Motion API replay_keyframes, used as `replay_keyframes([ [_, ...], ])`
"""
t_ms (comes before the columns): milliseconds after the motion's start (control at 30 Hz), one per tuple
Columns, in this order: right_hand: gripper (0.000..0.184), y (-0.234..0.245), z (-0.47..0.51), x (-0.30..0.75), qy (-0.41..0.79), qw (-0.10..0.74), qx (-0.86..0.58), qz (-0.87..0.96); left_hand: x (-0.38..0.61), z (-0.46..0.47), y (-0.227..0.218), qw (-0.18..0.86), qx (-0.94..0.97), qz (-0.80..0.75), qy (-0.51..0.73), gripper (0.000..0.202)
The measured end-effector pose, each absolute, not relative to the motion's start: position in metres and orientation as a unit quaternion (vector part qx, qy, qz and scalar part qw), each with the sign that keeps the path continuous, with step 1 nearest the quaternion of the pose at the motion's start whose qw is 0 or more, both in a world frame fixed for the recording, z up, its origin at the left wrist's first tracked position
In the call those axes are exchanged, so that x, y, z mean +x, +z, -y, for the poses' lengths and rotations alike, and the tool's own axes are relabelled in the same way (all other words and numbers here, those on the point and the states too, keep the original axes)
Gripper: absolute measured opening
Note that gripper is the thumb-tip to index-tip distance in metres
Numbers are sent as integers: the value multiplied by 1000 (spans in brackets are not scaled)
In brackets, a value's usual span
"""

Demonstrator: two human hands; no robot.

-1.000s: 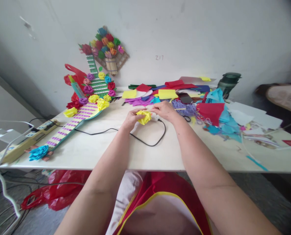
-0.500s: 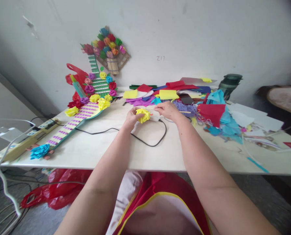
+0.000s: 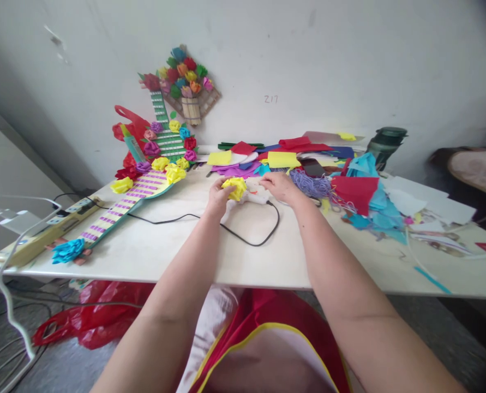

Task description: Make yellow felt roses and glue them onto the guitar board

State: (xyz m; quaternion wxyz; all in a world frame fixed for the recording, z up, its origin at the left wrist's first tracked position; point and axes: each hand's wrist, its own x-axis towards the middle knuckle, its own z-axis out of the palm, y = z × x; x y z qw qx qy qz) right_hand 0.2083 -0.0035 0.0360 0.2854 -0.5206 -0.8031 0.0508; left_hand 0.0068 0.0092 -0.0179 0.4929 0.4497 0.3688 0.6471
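While the L hand (image 3: pixel 218 197) grips a crumpled yellow paper flower (image 3: pixel 236 189) w/ its fingers closed round the L side, the R hand (image 3: pixel 282 186) is just across from it, fingers bunched; can't tell if they've got hold of anything. Flower's held above the table (image 3: pixel 263 267), approx. mid-width, btwn the 2 hands but nearer L. Just beside it, partly hidden, is a white corded tool (image 3: pixel 261 198); its black cord (image 3: pixel 260 244) loops toward the wearer, then runs L.

L side of table: cream panel w/ purple strips (image 3: pixel 118 210) lying flat, yellow flowers (image 3: pixel 175 173) at its far end, 1 blue flower (image 3: pixel 68 251) at its near end. Behind: upright green panel (image 3: pixel 172 144) edged w/ mixed flowers, plus a green-tipped bottle (image 3: pixel 133 146). Power strip (image 3: pixel 48 232) at far L.

R of the hands: tangled purple string (image 3: pixel 310 184), dark phone (image 3: pixel 313 167), red sheet (image 3: pixel 357 192), blue crumpled paper (image 3: pixel 390 218). Dark green drink bottle (image 3: pixel 385 143) stands at back R. Bkgd: pale wall (image 3: pixel 308 60) marked "217".
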Motion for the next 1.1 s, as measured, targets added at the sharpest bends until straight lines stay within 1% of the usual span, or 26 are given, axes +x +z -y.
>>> replay_keyframes([
  [67, 25, 36, 4, 202, 76, 308, -518, 795, 7, -8, -17, 499, 444, -366, 648, 54],
  [133, 29, 35, 4, 196, 105, 326, -523, 781, 7, -9, -16, 495, 447, -365, 649, 52],
  [233, 34, 34, 3, 188, 145, 339, -531, 763, 7, -9, -16, 488, 452, -359, 655, 52],
  [367, 31, 31, 3, 182, 172, 344, -528, 757, 11, -7, -16, 510, 437, -335, 661, 54],
  [500, 27, 32, 7, 178, 181, 329, -536, 756, 17, -5, -14, 532, 446, -308, 650, 52],
  [733, 21, 36, 8, 181, 169, 333, -551, 746, 16, -2, -13, 543, 482, -306, 616, 62],
  [867, 20, 38, 10, 184, 149, 306, -544, 767, 13, -2, -14, 546, 523, -328, 566, 64],
  [933, 24, 38, 10, 184, 139, 305, -536, 775, 12, -1, -13, 564, 517, -331, 553, 63],
  [1000, 33, 38, 10, 184, 124, 324, -527, 776, 12, 0, -12, 588, 483, -331, 559, 59],
  [1100, 38, 35, 6, 185, 80, 346, -519, 777, 12, 1, -9, 613, 411, -329, 589, 48],
])
